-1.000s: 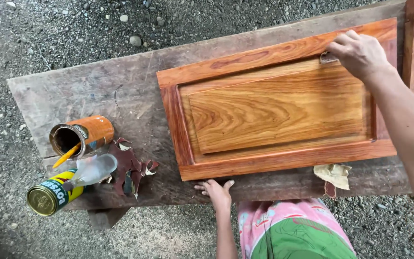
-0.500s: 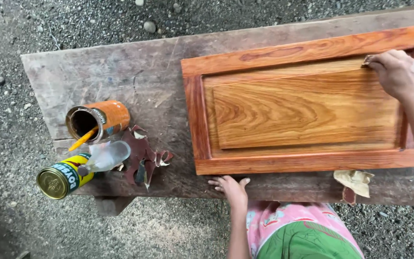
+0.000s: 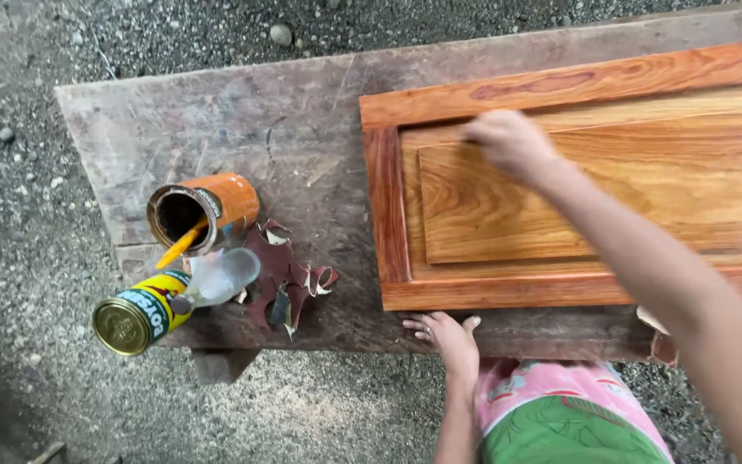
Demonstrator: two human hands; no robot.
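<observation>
A varnished reddish wooden door panel (image 3: 611,86) with a raised centre lies flat on a worn wooden bench (image 3: 242,120). My right hand (image 3: 508,142), blurred by motion, presses on the groove near the panel's upper left corner with its fingers curled. Whether anything is under them I cannot tell. At the bench's near edge, just below the panel's lower left corner, my left hand (image 3: 448,335) rests flat with its fingers spread and nothing in it.
Left of the panel an orange tin (image 3: 216,206) lies on its side with a yellow-handled brush (image 3: 180,247) inside. Beside it lie a yellow can (image 3: 139,314), a clear plastic cup (image 3: 221,277) and torn sandpaper scraps (image 3: 281,275). Gravel ground (image 3: 27,172) surrounds the bench.
My right hand has swept from the panel's far right corner leftward along the upper groove to its left end. The left hand has stayed on the bench edge.
</observation>
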